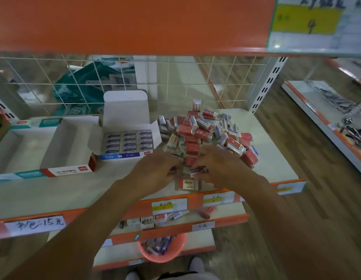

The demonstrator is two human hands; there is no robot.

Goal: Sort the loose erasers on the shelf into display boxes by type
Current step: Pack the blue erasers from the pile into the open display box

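Observation:
A heap of loose wrapped erasers, red-sleeved and blue-sleeved mixed, lies on the white shelf at the right. An open display box left of the heap holds rows of blue-sleeved erasers, its lid standing up. Further left stands a larger box with bare compartments. Both hands rest at the heap's near edge. My right hand pinches a blue-sleeved eraser at its fingertips. My left hand is curled with its fingertips in the pile; what it holds is hidden. A flat red-labelled eraser lies just below the hands.
An orange shelf edge hangs overhead. A wire grid backs the shelf. Price labels line the front edge. The lower shelf carries a few erasers, and a pink bucket sits below. Another shelf unit stands at the right.

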